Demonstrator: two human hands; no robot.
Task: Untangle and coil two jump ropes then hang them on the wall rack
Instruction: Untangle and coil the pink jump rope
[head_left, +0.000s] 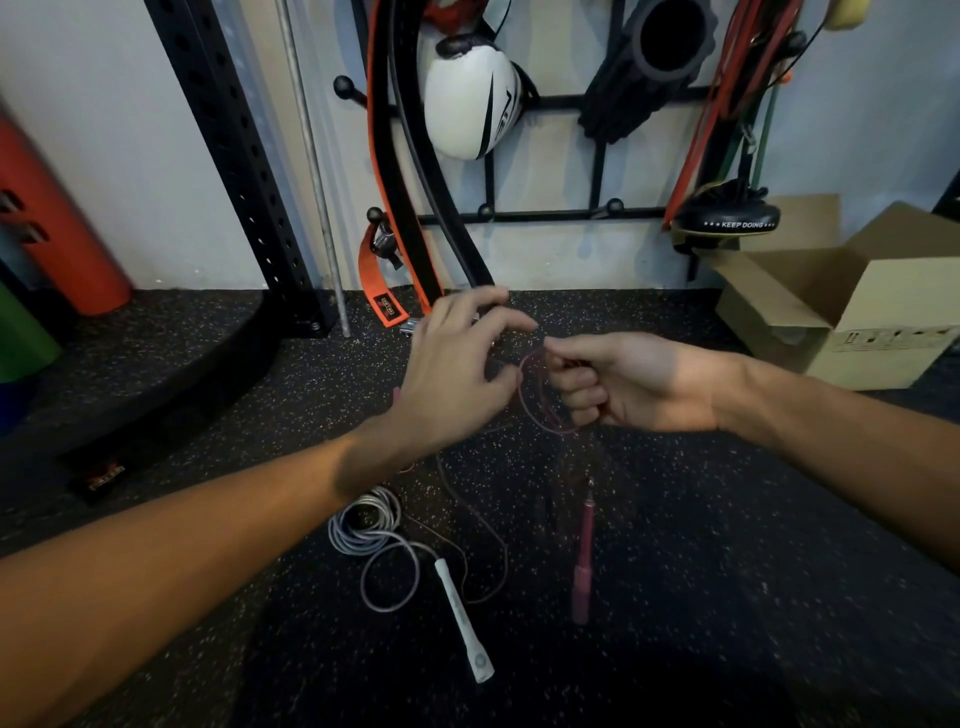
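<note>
White rope (371, 525): I'm seeing it lying coiled on the floor.
Left hand (457, 374): fingers spreading loosely, thumb sitting beside the pink loops.
Pink rope (553, 430): looping between both hands.
Right hand (628, 382): fingers curling, pinching those loops.
Cardboard box (883, 312): standing open; I cannot tell its contents.

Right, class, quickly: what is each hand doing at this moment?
Left hand: open, fingers spread beside the pink rope loops.
Right hand: closed, grip on the pink rope loops.
</note>
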